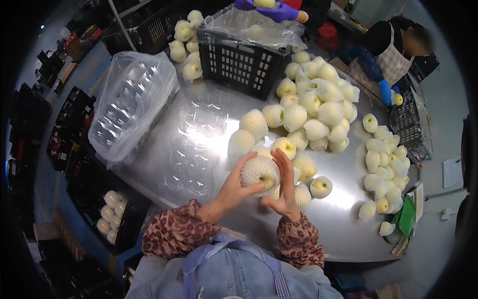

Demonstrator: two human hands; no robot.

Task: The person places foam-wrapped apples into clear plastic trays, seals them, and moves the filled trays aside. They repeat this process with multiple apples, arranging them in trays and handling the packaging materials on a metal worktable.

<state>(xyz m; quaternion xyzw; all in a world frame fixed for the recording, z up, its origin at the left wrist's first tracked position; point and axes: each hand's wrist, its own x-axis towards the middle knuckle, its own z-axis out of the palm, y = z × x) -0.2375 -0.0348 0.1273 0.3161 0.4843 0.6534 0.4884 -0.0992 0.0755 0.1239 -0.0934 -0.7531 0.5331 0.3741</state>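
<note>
A round yellow-green fruit in a white foam net (260,175) is in my left hand (239,177), whose fingers and thumb wrap its left side and front. My right hand (285,183) has its fingers apart at the fruit's right side, thumb below; whether it touches the fruit I cannot tell. Just beyond and to the right of my hands lie more netted fruits (304,167) on the steel table (343,228), in a heap reaching to the black crate. Clear plastic clamshell trays (192,164) lie left of my hands.
A plastic bag of clear trays (134,108) lies at the left. A lined black crate (242,67) stands at the back, below a co-worker's purple-gloved hands (278,13). Another netted heap (386,168), a green scoop (407,216) and a co-worker in an apron (388,56) are right. A crate of packed fruit (129,224) stands lower left.
</note>
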